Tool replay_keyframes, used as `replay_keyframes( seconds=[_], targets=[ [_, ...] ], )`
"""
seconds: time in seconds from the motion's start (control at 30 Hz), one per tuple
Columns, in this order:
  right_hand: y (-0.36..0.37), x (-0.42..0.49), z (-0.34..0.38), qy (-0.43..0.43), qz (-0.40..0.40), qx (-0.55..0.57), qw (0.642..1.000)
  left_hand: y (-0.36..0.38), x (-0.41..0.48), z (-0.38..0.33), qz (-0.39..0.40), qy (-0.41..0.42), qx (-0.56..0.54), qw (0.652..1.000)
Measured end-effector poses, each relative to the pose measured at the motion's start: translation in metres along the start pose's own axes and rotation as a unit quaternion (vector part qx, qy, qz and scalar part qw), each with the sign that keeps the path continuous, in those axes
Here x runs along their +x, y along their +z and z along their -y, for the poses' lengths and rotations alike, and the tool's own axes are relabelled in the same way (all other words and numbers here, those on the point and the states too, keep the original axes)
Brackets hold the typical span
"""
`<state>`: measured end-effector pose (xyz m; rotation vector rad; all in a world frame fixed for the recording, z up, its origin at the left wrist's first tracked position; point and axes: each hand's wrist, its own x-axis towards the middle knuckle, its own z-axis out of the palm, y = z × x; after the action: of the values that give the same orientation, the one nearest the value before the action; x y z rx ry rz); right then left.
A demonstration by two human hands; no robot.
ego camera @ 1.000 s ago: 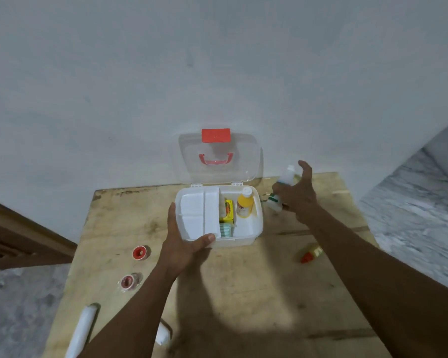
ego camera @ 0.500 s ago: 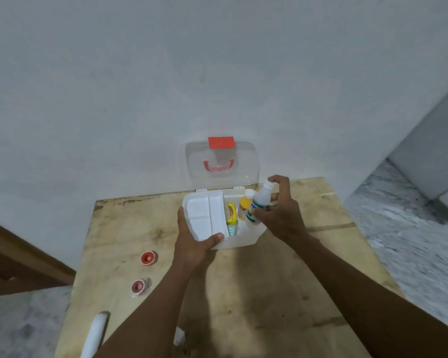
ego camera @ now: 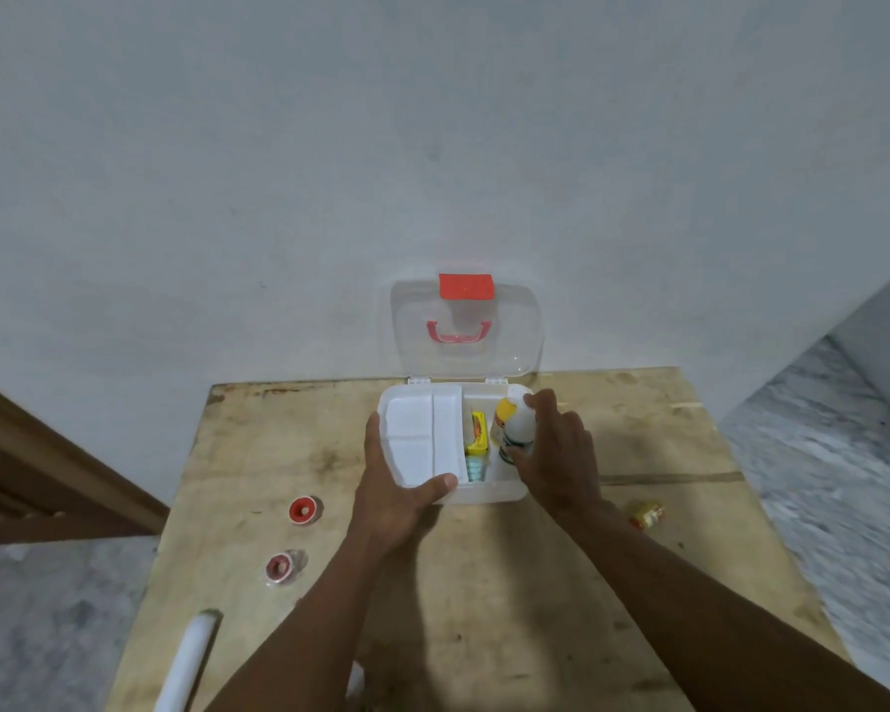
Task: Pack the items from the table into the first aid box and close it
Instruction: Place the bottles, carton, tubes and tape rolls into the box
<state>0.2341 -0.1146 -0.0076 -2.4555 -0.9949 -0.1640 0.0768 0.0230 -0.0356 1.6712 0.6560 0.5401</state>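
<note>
White bottle (ego camera: 519, 429) in right hand (ego camera: 561, 454), fingers curled round it, low in right compartment of box (ego camera: 489, 494), touching yellow-capped bottle (ego camera: 504, 409). Left hand (ego camera: 396, 498) grips box's front-left corner, thumb on rim. Lid (ego camera: 466, 331) upright.

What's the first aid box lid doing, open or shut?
Open: the clear lid stands raised behind the first aid box, red latch at the top, compartments exposed.

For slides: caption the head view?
Right hand holds a white plastic bottle inside the open white first aid box while left hand grips its front corner.
</note>
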Motion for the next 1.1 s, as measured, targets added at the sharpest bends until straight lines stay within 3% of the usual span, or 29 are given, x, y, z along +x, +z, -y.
replay_keyframes(
  seconds=[0.7, 1.1],
  targets=[
    [0.01, 0.005, 0.0, -0.014, 0.034, -0.099, 0.994, 0.0, -0.004, -0.003, -0.004, -0.034, 0.001, 0.999],
    [0.004, 0.006, 0.011, 0.042, 0.058, -0.051, 0.996, 0.0, 0.0, 0.0, -0.002, -0.035, 0.02, 0.999]
  ],
)
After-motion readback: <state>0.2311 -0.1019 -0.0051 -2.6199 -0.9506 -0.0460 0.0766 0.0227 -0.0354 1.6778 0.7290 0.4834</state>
